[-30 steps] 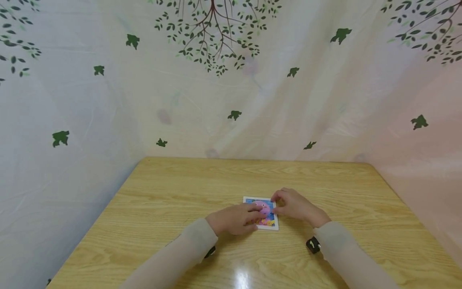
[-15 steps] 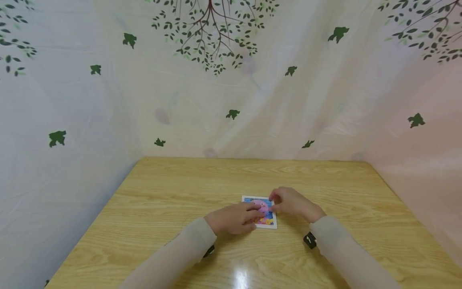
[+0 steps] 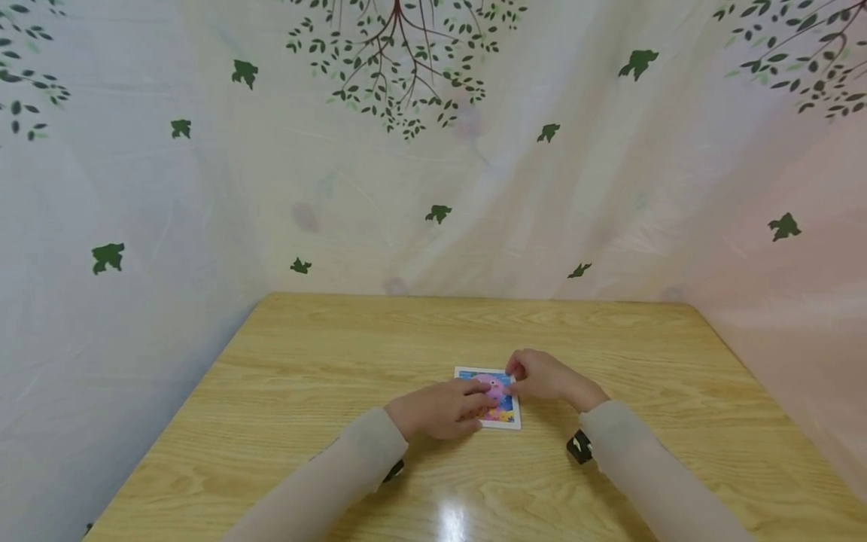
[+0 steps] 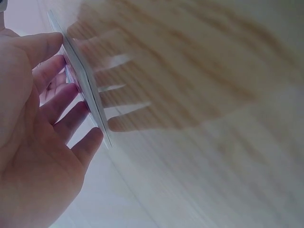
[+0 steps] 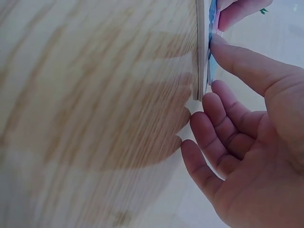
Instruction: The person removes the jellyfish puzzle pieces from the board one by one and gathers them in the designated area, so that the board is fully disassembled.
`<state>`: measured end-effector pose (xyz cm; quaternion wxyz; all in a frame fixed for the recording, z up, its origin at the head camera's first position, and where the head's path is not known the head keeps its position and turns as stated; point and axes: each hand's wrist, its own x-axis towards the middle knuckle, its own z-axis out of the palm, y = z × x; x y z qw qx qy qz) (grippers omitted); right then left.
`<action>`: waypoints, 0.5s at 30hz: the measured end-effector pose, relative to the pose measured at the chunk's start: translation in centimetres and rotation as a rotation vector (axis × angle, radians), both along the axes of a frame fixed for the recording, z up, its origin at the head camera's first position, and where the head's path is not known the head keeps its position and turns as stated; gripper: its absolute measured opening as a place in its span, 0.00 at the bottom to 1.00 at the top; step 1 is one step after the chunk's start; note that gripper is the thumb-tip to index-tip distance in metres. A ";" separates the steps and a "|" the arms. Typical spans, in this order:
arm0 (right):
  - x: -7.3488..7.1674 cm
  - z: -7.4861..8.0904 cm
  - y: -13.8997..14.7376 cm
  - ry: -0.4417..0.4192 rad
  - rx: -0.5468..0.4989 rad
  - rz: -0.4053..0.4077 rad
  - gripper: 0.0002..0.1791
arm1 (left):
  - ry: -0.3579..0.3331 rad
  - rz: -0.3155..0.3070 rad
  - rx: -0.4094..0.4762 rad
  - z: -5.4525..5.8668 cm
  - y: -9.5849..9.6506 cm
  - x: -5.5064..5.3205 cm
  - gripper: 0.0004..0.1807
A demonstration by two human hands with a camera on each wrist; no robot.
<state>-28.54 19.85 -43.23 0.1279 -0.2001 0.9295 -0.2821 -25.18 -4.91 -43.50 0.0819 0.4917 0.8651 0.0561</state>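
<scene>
A square picture board (image 3: 503, 415), white-edged with a pink cartoon creature on blue, lies flat on the wooden table. My left hand (image 3: 443, 410) rests on its left part with the fingers extended over the picture, covering much of it. In the left wrist view, the fingertips (image 4: 98, 131) of that hand meet the board's thin layered edge. My right hand (image 3: 550, 378) is at the upper right corner, its thumb and forefinger pinching there. Seen from the right wrist, the thumb (image 5: 237, 59) touches the blue face while the other fingers curl near the edge and tabletop.
The pale wood tabletop (image 3: 339, 339) reaches back to a light curtain (image 3: 379, 226) printed with leaves and branches. Curtain also hangs along both sides. A small black device (image 3: 579, 447) sits at the right wrist. Light reflects off the table near the front.
Both hands keep their places on the board. My right forearm has shifted very slightly left, and the whole view has moved a little with the head.
</scene>
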 end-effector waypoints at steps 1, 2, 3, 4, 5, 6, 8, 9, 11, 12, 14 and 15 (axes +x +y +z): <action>0.0 0.0 0.0 0.000 -0.003 -0.001 0.14 | -0.001 0.000 0.002 0.1 0.0 0.0 0.28; 0.0 0.0 0.0 -0.001 -0.006 -0.002 0.14 | -0.001 0.000 0.003 0.1 0.0 0.1 0.28; 0.0 0.0 0.0 -0.002 -0.006 -0.003 0.14 | 0.000 0.000 0.003 0.2 0.0 0.1 0.28; 0.0 0.1 0.0 -0.002 -0.007 -0.004 0.14 | 0.003 0.000 0.002 0.2 0.0 0.1 0.28; 0.0 0.1 -0.1 -0.002 -0.007 -0.004 0.14 | 0.005 -0.002 0.002 0.2 0.0 0.1 0.28; 0.0 0.1 -0.1 -0.001 -0.009 -0.005 0.14 | 0.007 -0.003 0.001 0.1 0.0 0.1 0.28; 0.0 0.1 -0.1 0.004 -0.012 -0.006 0.14 | 0.013 -0.002 -0.005 0.0 0.0 0.1 0.28; 0.1 0.1 -0.1 0.007 -0.013 -0.006 0.15 | 0.014 -0.002 -0.008 0.0 0.0 0.1 0.28; 0.1 0.1 -0.1 0.011 -0.019 -0.008 0.15 | 0.013 0.001 -0.012 -0.1 0.0 0.0 0.28; 0.1 0.1 -0.1 0.011 -0.025 -0.012 0.15 | 0.010 0.005 -0.015 -0.1 0.0 0.0 0.28; 0.1 0.1 -0.1 0.009 -0.040 -0.018 0.15 | 0.005 0.010 -0.016 -0.1 0.0 0.0 0.28; 0.1 0.0 -0.1 0.007 -0.050 -0.019 0.15 | 0.001 0.012 -0.017 -0.2 0.0 0.0 0.29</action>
